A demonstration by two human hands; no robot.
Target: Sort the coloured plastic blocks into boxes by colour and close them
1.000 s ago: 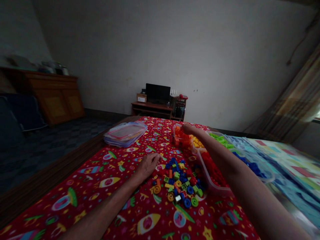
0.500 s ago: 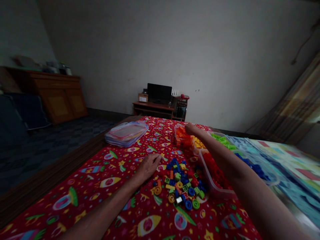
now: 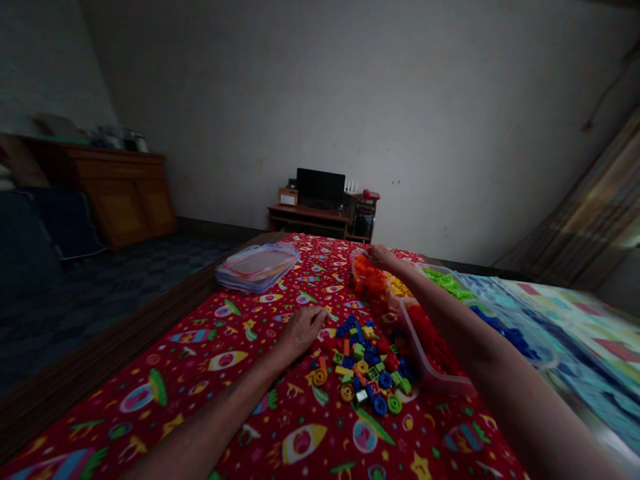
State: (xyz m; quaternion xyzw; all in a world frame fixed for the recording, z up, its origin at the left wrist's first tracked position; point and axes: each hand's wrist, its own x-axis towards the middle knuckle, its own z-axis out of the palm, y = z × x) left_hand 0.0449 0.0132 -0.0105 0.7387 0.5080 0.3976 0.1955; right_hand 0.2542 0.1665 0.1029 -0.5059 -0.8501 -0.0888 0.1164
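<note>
My left hand (image 3: 303,329) rests on the red patterned cloth (image 3: 240,387), with a gap between thumb and bent fingers and nothing visible in them. Just to its right lies a loose pile of small toy building bricks (image 3: 357,370) in blue, green, yellow, orange and red, some of them round. My right hand (image 3: 380,257) is stretched far forward over a clear tub of orange bricks (image 3: 369,277). Its fingers point left and look apart, and no brick shows in them. My right forearm partly covers the tub of yellow bricks (image 3: 400,287) and the tub of red bricks (image 3: 430,337).
Tubs of green bricks (image 3: 447,283) and blue bricks (image 3: 505,333) stand beyond my right arm. A stack of clear lids (image 3: 257,267) lies at the far left of the cloth. Farther off, a desk (image 3: 307,213) bears a monitor (image 3: 320,187).
My right hand has gone from a fist over the orange tub to fingers extended leftward. My left hand rests in the same place. The view has shifted slightly.
</note>
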